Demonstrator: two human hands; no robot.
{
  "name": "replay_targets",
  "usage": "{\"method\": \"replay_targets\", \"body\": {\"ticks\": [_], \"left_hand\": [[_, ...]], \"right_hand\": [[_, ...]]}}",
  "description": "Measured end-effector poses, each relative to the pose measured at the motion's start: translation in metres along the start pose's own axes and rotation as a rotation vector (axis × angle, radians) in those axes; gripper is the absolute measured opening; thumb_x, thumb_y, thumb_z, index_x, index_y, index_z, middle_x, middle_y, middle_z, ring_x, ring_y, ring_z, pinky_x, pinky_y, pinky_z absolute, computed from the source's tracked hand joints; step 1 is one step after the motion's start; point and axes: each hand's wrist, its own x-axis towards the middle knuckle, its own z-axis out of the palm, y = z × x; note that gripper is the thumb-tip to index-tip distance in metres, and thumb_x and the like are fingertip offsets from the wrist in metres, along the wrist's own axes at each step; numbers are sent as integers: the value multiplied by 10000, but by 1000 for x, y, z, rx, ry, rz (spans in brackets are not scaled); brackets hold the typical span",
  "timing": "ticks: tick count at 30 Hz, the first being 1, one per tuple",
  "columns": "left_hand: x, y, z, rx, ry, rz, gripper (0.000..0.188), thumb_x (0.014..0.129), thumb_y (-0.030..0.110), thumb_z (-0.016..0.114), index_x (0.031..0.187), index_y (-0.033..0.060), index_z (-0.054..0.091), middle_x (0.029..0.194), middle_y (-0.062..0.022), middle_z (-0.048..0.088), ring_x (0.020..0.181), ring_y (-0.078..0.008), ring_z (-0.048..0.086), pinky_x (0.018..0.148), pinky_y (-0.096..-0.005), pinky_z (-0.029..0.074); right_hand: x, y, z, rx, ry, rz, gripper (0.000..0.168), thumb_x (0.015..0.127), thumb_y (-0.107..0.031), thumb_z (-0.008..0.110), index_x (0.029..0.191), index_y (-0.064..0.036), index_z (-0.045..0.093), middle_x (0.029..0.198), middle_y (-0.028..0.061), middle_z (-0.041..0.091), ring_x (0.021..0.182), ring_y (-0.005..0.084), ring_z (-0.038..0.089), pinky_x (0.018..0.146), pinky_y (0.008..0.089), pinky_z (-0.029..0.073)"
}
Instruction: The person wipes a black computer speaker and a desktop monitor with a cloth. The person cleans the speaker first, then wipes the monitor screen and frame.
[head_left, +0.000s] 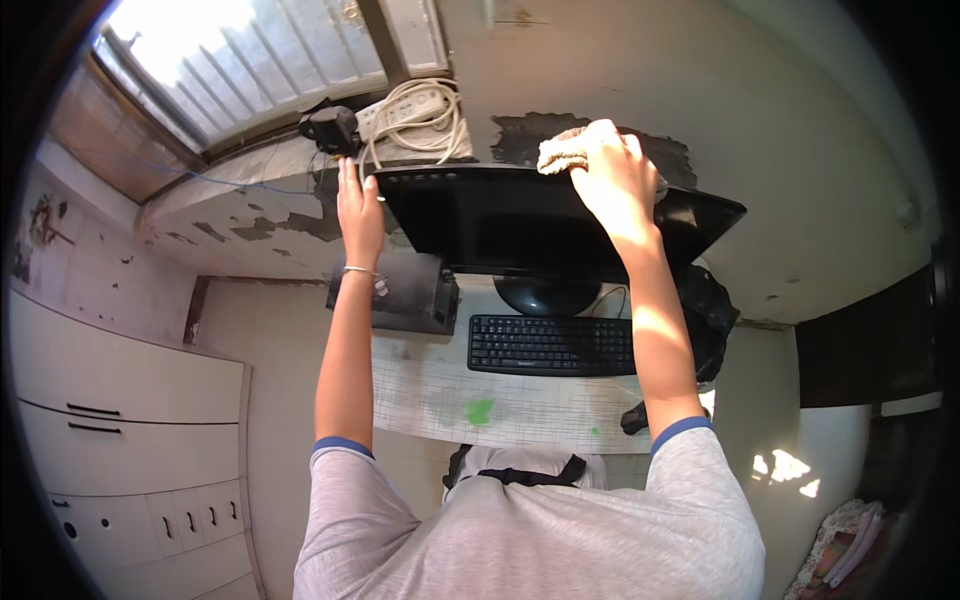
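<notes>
A black flat-screen monitor (495, 217) stands on its round base (546, 295) on a desk, its screen facing me. At its upper edge, right of the middle, my right hand (616, 169) grips a crumpled, rough-textured cloth (562, 151). Part of the cloth is hidden under my fingers. My left hand (361, 214) is stretched flat along the monitor's left side edge, thumb near the corner and fingers pointing away from me; nothing is held in it. Below the screen lies a black keyboard (551, 345), its right end covered by my right forearm.
A black box-shaped unit (405, 289) sits under my left wrist. On the ledge behind are a white power strip (405, 109) with a coiled cable and a black device (330, 127). Black plastic (705, 315) lies right of the keyboard, and a black mouse (634, 418) near the desk (420, 397) edge.
</notes>
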Motion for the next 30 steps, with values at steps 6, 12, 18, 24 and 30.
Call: {"method": "replay_targets", "body": {"ticks": [6,12,18,24,30], "left_hand": [[-33,-50,-34,-465,-388,-288,473,1031,186,440,1460,-12,412,1520,-122,427,1424,-200,364,1168,-303,251],[-41,-62,-30,-664,-539,-245,491,1012,136,457,1486,25,390,1540,-98,403,1437,-192,339,1174,-298,231],[-47,-75,-33,-770,-627,-300,507,1016,130,476,1509,72,370,1544,-55,402,1413,-151,358,1138,-276,277],[-74,-122,-77,-497,-356,-338,407,972,125,520,1375,73,554,1324,-77,627,1199,-174,581,1028,-299,412],[-117,-121,-118,-318,-358,-327,350,956,91,530,1296,66,609,1274,-100,646,1166,-228,601,1014,-321,432]], "right_hand": [[24,-72,49,11,-48,-147,296,747,-157,685,998,-21,608,913,166,676,909,330,662,786,435,556],[40,-174,69,29,-267,-265,262,789,-218,672,1037,-167,737,1085,103,651,1017,311,627,860,450,515],[27,-228,104,40,-84,-511,317,761,-114,647,1061,-172,733,1212,13,633,1055,266,612,883,401,522],[-33,-227,108,624,161,-329,521,712,15,641,1197,-174,640,1242,52,579,1109,304,605,889,392,527],[-157,-146,149,1175,-89,382,345,855,-72,602,1199,-41,610,1217,71,598,1113,227,594,886,335,503]]}}
